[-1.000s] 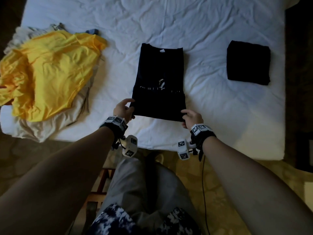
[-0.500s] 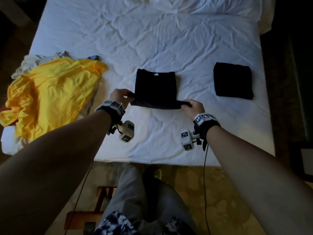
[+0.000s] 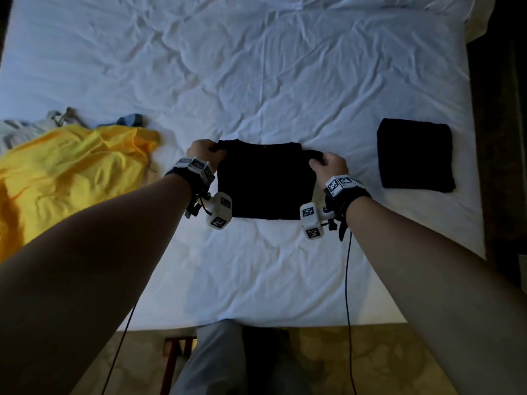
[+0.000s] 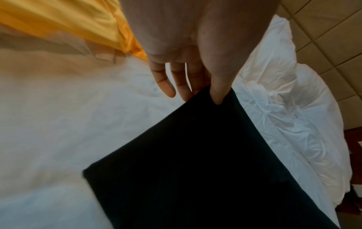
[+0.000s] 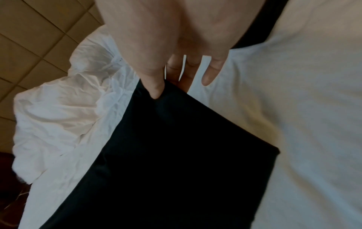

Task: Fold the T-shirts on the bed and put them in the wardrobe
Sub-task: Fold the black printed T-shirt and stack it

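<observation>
A black T-shirt [image 3: 265, 181] lies folded into a square in the middle of the white bed [image 3: 256, 81]. My left hand [image 3: 204, 151] pinches its far left corner between thumb and fingers, as the left wrist view shows on the black T-shirt [image 4: 195, 162]. My right hand [image 3: 328, 165] pinches the far right corner, also seen on the black T-shirt [image 5: 176, 155] in the right wrist view. A second black T-shirt [image 3: 415, 155], folded, lies to the right. A yellow T-shirt [image 3: 71, 172] lies crumpled at the left on a pile.
Pale and grey garments [image 3: 25, 129] poke out from under the yellow one. The bed's near edge [image 3: 256, 323] runs across below my arms, with patterned floor [image 3: 356, 360] and my legs beyond it. A dark strip [image 3: 502, 166] borders the bed's right side. A rumpled duvet [image 4: 284, 100] lies at the head end.
Both hands carried the black T-shirt's near edge away from me over its upper half, halving its length. They now hold the corners at the far edge.
</observation>
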Motion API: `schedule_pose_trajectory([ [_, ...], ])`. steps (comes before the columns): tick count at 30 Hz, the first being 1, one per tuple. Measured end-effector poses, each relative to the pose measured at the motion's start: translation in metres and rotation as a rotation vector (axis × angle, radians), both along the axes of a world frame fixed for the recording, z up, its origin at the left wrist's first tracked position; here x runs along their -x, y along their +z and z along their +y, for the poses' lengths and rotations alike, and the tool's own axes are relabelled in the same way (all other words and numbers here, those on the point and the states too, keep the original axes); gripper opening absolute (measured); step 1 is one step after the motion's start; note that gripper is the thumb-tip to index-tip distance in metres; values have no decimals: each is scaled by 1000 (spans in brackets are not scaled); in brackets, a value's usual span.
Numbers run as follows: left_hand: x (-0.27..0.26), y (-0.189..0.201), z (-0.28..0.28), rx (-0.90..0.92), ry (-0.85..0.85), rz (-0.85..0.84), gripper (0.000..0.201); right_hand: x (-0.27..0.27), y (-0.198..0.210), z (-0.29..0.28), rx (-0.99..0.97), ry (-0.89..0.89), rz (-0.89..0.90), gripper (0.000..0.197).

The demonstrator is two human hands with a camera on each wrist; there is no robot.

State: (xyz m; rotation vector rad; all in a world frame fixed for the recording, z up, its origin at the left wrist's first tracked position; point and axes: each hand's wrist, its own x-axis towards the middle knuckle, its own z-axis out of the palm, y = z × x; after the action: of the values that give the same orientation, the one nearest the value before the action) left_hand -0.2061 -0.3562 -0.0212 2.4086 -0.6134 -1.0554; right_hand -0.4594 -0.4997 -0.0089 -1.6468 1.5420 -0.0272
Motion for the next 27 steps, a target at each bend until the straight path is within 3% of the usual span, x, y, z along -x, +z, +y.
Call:
schedule_pose_trajectory([
  [7, -24, -61, -45, -94, 110, 220, 34, -30, -57, -41, -171, -18, 50, 16],
  [10, -28, -79, -52, -123, 174, 307, 48, -40, -67, -46, -287, -131, -7, 32],
  [13, -32, -75, -54, -194, 138, 336, 42, -43, -79, -51, -421, -264, -44, 61],
  [15, -34, -74, -51, -197, 179, 435, 38, -29, -108, -61, -504, -264, -13, 79],
  [17, -34, -70, -47, -199, 226, 501, 30, -21, -121, -65, -578, -230, 22, 73],
  [21, -32, -56, -39, -110, 254, 597, 12, -33, -61, -51, -612, -196, 34, 46],
  [23, -29, -44, -34, -33, 277, 642, 12, -30, -39, -46, -609, -227, -22, 30],
  [27, -14, -3, -24, 64, 181, 644, 20, 3, -33, -42, -586, -229, -76, 44],
])
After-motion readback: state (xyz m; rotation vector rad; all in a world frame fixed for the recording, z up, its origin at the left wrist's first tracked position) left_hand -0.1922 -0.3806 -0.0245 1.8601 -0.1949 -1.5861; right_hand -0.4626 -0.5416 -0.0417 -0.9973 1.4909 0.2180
